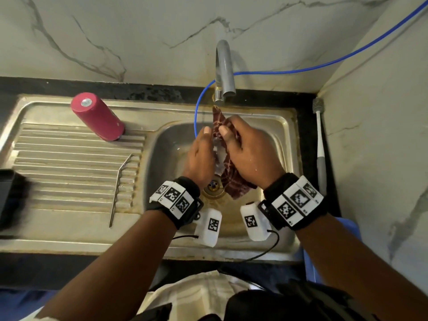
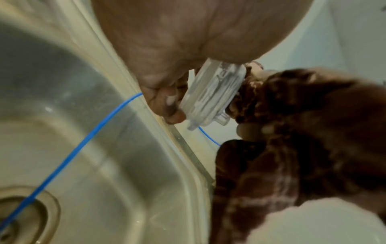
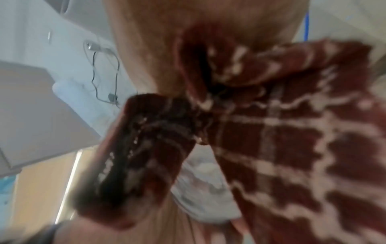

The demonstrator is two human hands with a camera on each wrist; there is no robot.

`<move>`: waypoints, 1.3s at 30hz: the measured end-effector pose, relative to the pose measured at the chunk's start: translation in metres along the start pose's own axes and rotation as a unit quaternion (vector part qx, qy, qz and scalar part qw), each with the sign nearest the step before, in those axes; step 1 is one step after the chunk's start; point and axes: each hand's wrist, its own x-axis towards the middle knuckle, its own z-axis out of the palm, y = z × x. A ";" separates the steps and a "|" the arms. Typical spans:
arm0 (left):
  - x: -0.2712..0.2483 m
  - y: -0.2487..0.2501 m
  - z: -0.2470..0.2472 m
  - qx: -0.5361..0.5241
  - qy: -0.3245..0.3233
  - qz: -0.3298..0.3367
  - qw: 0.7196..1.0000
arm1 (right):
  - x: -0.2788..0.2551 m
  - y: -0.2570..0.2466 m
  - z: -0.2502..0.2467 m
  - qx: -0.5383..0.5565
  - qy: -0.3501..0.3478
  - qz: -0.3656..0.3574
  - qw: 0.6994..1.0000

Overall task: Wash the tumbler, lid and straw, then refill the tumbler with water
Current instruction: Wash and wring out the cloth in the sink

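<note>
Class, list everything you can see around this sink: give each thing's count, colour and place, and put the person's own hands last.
tumbler: one, red, upside down on the drainboard.
straw: one, metal, bent, lying on the drainboard.
lid: one, clear, held over the basin.
cloth: one, dark red check, against the lid.
sink: one, steel, set in a dark counter.
tap: one, grey, behind the basin.
tube: one, blue, running from the wall into the basin.
brush: one, grey and white, right of the sink.
left hand: holds the lid.
right hand: grips the cloth.
</note>
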 end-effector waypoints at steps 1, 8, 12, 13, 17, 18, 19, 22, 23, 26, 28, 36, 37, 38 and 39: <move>0.001 -0.006 -0.002 0.028 -0.004 0.022 0.999 | 0.004 0.000 -0.001 0.003 -0.027 0.031 0.999; -0.007 0.004 -0.004 0.142 0.007 0.083 0.986 | 0.015 0.004 0.003 -0.026 -0.075 0.080 0.994; 0.002 0.000 -0.007 0.118 0.018 0.047 0.992 | 0.001 -0.006 0.009 -0.047 -0.012 -0.025 0.998; 0.007 -0.007 -0.009 0.093 0.020 0.024 0.995 | -0.003 -0.008 0.012 -0.037 -0.012 -0.046 0.998; 0.013 -0.003 -0.014 0.010 0.046 -0.082 0.996 | -0.023 -0.005 0.027 -0.027 0.004 -0.061 0.998; 0.009 0.008 -0.013 -0.030 0.058 -0.108 0.992 | -0.027 -0.002 0.031 -0.027 0.013 -0.055 0.998; 0.009 0.013 -0.014 -0.072 0.073 -0.130 0.986 | -0.031 0.001 0.035 -0.027 0.024 -0.047 0.998; 0.009 0.022 -0.014 -0.145 0.067 -0.143 0.977 | -0.038 0.012 0.041 0.011 0.062 0.008 0.998; 0.008 0.024 -0.014 -0.161 0.049 -0.139 0.976 | -0.038 0.014 0.040 0.028 0.070 0.024 0.997; 0.009 0.021 -0.015 -0.172 0.026 -0.126 0.977 | -0.033 0.017 0.034 0.094 0.064 0.062 0.992; 0.009 0.015 -0.017 -0.134 0.000 -0.103 0.986 | -0.025 0.018 0.029 0.156 0.066 0.124 0.978; 0.000 0.000 -0.011 -0.015 -0.032 -0.090 0.995 | -0.003 0.004 0.008 0.061 -0.033 0.008 0.998; 0.002 0.003 -0.012 -0.012 -0.003 -0.097 0.995 | -0.005 -0.003 0.012 0.051 -0.027 -0.009 0.998; 0.007 0.001 -0.015 -0.005 0.014 -0.096 0.995 | -0.008 -0.007 0.016 0.041 -0.027 -0.025 0.998; 0.007 0.003 -0.017 -0.005 0.026 -0.095 0.995 | -0.010 -0.010 0.019 0.027 -0.030 -0.038 0.998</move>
